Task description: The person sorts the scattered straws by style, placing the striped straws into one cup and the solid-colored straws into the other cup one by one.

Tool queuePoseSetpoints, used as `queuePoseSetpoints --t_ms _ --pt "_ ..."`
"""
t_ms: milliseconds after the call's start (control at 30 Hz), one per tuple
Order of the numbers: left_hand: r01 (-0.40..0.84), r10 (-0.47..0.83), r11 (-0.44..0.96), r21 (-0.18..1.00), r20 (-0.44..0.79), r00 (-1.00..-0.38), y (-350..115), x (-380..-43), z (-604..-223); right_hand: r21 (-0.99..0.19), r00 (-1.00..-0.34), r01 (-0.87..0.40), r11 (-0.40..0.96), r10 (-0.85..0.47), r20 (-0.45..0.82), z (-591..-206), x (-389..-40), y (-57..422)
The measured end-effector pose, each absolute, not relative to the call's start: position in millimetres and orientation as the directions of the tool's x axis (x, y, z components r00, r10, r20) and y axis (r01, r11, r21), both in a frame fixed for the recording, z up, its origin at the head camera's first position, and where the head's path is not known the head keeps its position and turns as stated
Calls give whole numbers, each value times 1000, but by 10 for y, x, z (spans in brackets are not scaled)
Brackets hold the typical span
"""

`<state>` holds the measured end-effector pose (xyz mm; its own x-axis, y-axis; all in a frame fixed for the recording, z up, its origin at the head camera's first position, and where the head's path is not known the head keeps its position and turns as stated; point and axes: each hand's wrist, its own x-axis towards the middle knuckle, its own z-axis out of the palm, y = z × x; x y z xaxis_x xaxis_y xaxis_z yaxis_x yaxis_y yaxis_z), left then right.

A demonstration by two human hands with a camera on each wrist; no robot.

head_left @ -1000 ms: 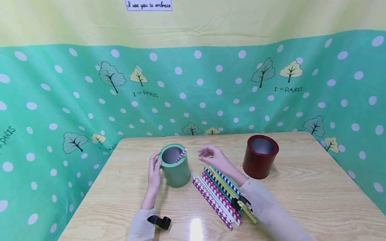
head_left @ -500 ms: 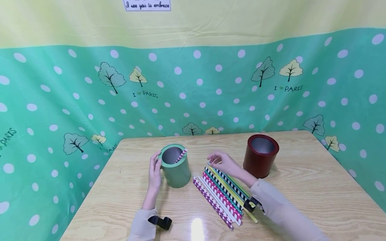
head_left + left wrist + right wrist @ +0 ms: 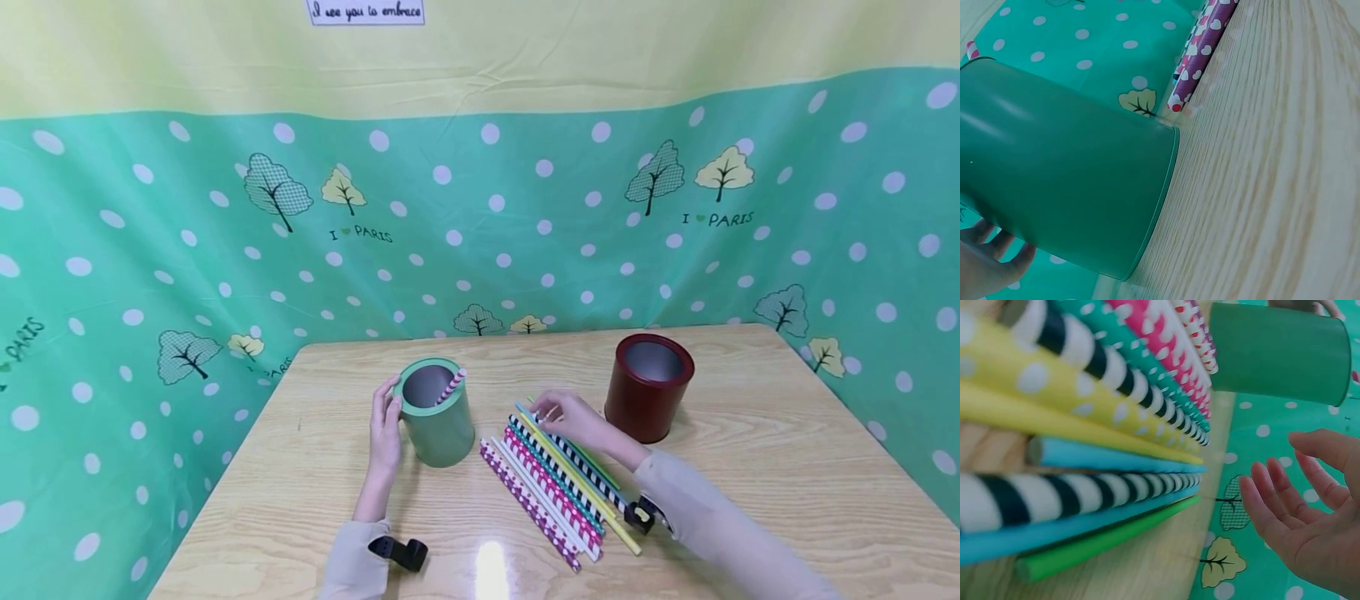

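My left hand (image 3: 386, 432) holds the left side of a green can (image 3: 442, 437), its fingers by the rim; in the left wrist view the fingers (image 3: 999, 247) touch the can's wall. One purple-and-white striped paper straw (image 3: 452, 386) leans inside the can, its top above the rim. My right hand (image 3: 576, 419) hovers over the far ends of a row of paper straws (image 3: 564, 479), fingers loosely bent. The right wrist view shows that hand (image 3: 1310, 512) apart from the straws, with nothing in it. At the row's right edge lies a green straw (image 3: 1110, 540).
A dark red can (image 3: 647, 404) stands upright to the right, beyond my right forearm. Both cans are on a wooden table (image 3: 765, 467). A dotted green and yellow cloth (image 3: 480, 217) hangs behind and along the sides.
My right hand has moved right and slightly down, from beside the green can to above the far ends of the straws. The left hand and both cans stay in place.
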<state>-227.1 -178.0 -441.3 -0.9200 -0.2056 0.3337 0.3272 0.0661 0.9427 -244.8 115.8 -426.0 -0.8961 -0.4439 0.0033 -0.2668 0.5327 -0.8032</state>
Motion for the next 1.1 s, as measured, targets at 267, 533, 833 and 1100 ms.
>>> queuePoseSetpoints --t_ms 267,533,833,1100 --pt "332 -203 55 942 336 -920 -1780 -2284 -4444 -766 -889 -267 585 -456 -38 -4328 -2439 1228" --pt "303 -212 70 950 311 -926 -1735 -2214 -4323 -753 -888 -253 607 -455 -69 -4387 -2419 1268" --pt "289 -222 84 954 301 -927 -1688 -2161 -4234 -748 -903 -204 632 -416 -106 -4465 -2440 1296" --pt "296 -229 94 951 310 -923 -1686 -2169 -4258 -741 -897 -220 634 -431 -102 -4527 -2446 1332"
